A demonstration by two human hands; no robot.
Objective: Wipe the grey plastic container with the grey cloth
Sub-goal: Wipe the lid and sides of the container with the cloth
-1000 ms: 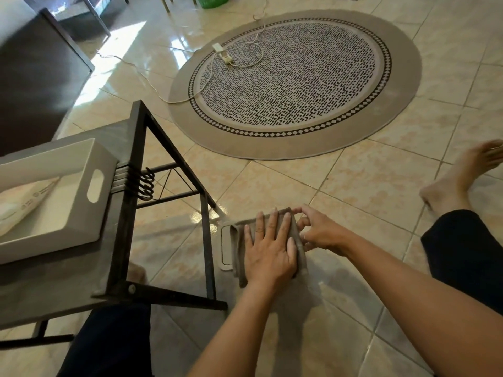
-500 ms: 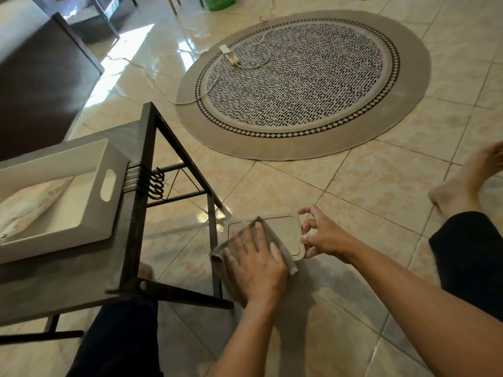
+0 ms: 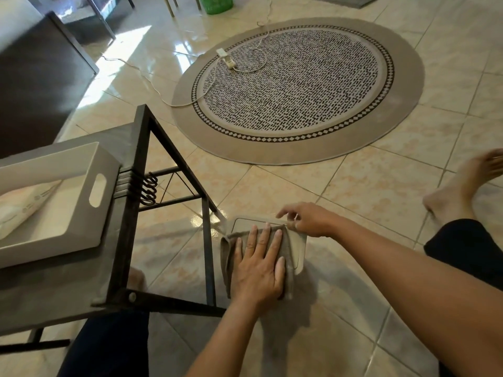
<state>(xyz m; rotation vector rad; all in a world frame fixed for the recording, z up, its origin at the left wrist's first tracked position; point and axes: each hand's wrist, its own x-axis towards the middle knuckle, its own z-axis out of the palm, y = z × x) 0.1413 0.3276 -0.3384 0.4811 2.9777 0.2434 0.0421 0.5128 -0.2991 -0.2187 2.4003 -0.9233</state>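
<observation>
A flat grey plastic container [image 3: 298, 248] lies on the floor tiles just right of the black table leg. The grey cloth [image 3: 231, 246] is spread over its left and middle part. My left hand [image 3: 261, 265] presses flat on the cloth, fingers spread and pointing away from me. My right hand [image 3: 304, 217] pinches the container's far right edge with its fingertips. Only the container's far rim and right side show; the rest is hidden under cloth and hand.
A black metal-framed side table [image 3: 136, 213] stands at left, carrying a white tray [image 3: 95, 191] with a handle slot. A round patterned rug [image 3: 296, 88] with a white power strip [image 3: 226, 57] lies ahead. My bare foot [image 3: 460, 186] rests at right.
My left hand has slid the cloth from the container's near left corner back over its middle. My right hand has shifted its pinch along the far edge.
</observation>
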